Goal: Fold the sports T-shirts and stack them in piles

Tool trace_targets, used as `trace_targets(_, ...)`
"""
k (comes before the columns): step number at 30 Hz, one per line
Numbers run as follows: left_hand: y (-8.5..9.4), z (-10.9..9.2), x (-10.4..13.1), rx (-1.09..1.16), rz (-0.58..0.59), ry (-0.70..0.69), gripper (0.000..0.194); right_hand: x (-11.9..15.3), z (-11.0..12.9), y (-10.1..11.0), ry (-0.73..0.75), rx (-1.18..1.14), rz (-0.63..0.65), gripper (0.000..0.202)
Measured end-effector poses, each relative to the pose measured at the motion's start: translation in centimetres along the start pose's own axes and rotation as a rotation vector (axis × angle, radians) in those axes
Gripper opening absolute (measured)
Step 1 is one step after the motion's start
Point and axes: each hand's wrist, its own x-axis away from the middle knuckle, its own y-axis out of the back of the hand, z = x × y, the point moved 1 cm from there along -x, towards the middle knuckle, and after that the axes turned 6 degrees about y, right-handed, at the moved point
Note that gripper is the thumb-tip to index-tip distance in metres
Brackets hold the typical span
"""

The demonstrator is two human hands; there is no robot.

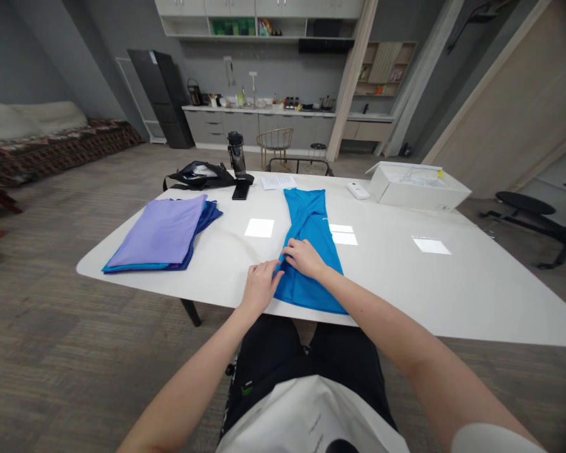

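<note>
A bright blue shirt (317,255) lies on the white table in front of me, narrowed to a long shape with a sleeve laid slantwise over it. At its left edge, my left hand (261,284) is closed with fingertips and thumb on the cloth. My right hand (304,257) rests over the shirt beside it, fingers bent and gripping the fabric near the same edge. The fingertips of both hands almost meet. To the left sits a stack of folded garments, with a lilac one (158,231) on top and blue ones (209,215) under it.
On the far side of the white table (405,283) are a black bag (200,176), a dark bottle (236,154), a phone (240,190), a paper sheet (278,182), a small white device (357,190) and a white box (417,185). The near table edge touches my lap area.
</note>
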Motion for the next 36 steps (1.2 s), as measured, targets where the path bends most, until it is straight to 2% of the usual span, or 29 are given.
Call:
trace_targets(2, -0.5, 0.1, 0.9, -0.053, 0.003, 0.061, 0.030, 0.9, 0.2, 0.5, -0.017, -0.011, -0.018, 0.018)
trace_targets(6, -1.1, 0.3, 2.3, -0.136, -0.009, 0.116, 0.021, 3.0, -0.2, 1.6, -0.089, -0.024, -0.069, 0.018)
trace_targets(9, -1.0, -0.3, 2.8, -0.071, -0.032, 0.073, 0.023, 4.6, 0.2, 1.8, -0.093, 0.030, -0.078, 0.021)
trace_targets(12, -0.5, -1.7, 2.8, -0.014, -0.055, 0.002, 0.027, 6.1, 1.4, 1.5, -0.002, 0.078, -0.066, 0.025)
trace_targets(15, -0.2, -3.1, 2.8, -0.018, -0.023, -0.061, 0.029, 7.4, 2.6, 1.2, 0.026, 0.053, -0.076, 0.025)
trace_targets(19, -0.5, -4.0, 3.3, -0.107, 0.022, -0.070, 0.035, 9.5, 2.5, 1.9, -0.094, -0.033, -0.188, 0.024)
trace_targets(23, -1.6, -4.0, 3.7, -0.215, 0.033, -0.067, 0.034, 11.6, 1.5, 2.2, -0.182, -0.082, -0.299, 0.022)
trace_targets(27, -3.0, -4.4, 3.7, -0.228, -0.023, -0.092, 0.048, 12.7, 1.2, 1.5, -0.211, -0.079, -0.399, 0.017)
trace_targets(29, -3.5, -4.4, 3.4, -0.246, -0.057, -0.102, 0.043, 12.8, 1.2, 1.2, -0.199, -0.072, -0.439, 0.015)
trace_targets(32, -3.8, -4.2, 3.0, -0.289, -0.081, -0.148, 0.022, 13.0, 1.4, 1.2, -0.196, -0.066, -0.483, 0.015)
trace_targets(36, -3.2, -3.4, 3.3, -0.287, -0.141, -0.250, 0.021, 14.2, 1.6, 1.6, -0.156, -0.026, -0.438, 0.017)
